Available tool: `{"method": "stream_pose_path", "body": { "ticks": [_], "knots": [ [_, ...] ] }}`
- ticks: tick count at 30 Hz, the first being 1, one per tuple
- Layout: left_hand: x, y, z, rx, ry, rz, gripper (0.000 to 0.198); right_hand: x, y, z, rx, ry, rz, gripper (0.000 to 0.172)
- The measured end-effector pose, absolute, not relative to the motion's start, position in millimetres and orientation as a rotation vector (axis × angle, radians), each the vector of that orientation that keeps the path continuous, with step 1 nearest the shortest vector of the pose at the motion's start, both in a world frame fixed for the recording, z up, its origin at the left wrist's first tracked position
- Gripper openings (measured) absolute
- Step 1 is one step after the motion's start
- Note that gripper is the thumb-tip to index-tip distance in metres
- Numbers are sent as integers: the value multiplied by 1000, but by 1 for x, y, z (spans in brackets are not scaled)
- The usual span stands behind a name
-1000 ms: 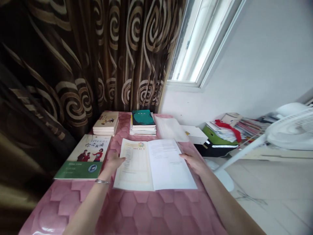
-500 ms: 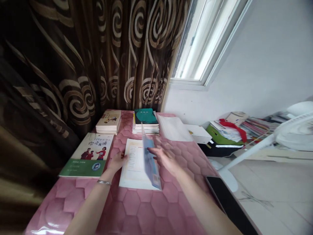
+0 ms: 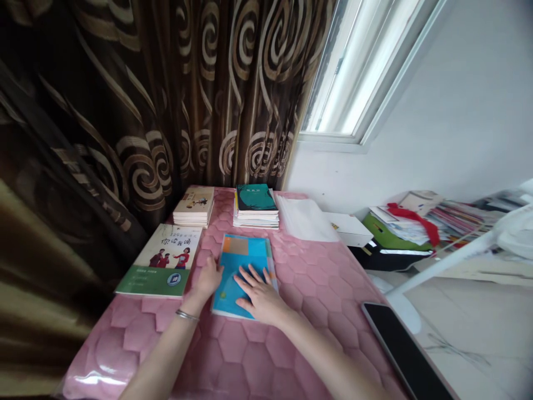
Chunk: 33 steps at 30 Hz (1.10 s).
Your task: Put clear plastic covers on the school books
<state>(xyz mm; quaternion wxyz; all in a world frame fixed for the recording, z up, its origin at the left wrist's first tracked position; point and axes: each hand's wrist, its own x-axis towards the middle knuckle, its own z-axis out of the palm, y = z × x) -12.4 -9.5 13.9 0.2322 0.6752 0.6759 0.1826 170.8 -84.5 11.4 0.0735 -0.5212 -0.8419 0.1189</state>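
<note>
A closed book with a blue cover (image 3: 237, 272) and an orange patch at its top lies on the pink padded table cover, inside a clear sleeve. My right hand (image 3: 261, 297) rests palm down on the lower right of it, fingers spread. At the book's left edge, my left hand (image 3: 208, 279) has its fingers curled against the side, gripping it; the fingertips are partly hidden. Just left of that hand lies a larger green and white book (image 3: 162, 261) with drawn figures.
Behind stand a stack of beige books (image 3: 194, 206) and a stack topped by a dark green book (image 3: 255, 197). Clear plastic sleeves (image 3: 306, 218) lie right of them. A black phone-like slab (image 3: 403, 350) is on the right edge; beyond stands a white fan (image 3: 449, 261).
The blue cover, half raised over a printed page before, now lies flat and closed. My right hand has come from the cover's outer side to lie on top of it.
</note>
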Motion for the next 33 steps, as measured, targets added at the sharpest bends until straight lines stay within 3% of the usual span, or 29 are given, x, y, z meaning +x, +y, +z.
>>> {"method": "stream_pose_path", "body": {
  "ticks": [7, 13, 21, 30, 33],
  "knots": [
    [1, -56, 5, 2481, 1702, 353, 52, 193, -104, 6, -1581, -2541, 263, 68],
    [-9, -55, -1, 2514, 1623, 239, 68, 208, -123, 2, -1769, -2438, 289, 72],
    [-6, -52, 0, 2512, 1620, 195, 63, 165, -71, 10, -1686, -2443, 249, 69],
    [-6, -56, 7, 2454, 1619, 245, 63, 223, 2, 15, -2122, -2186, 367, 68],
    [-4, -44, 16, 2356, 1679, 232, 52, 217, -4, 17, -2149, -2169, 303, 64]
  ]
}}
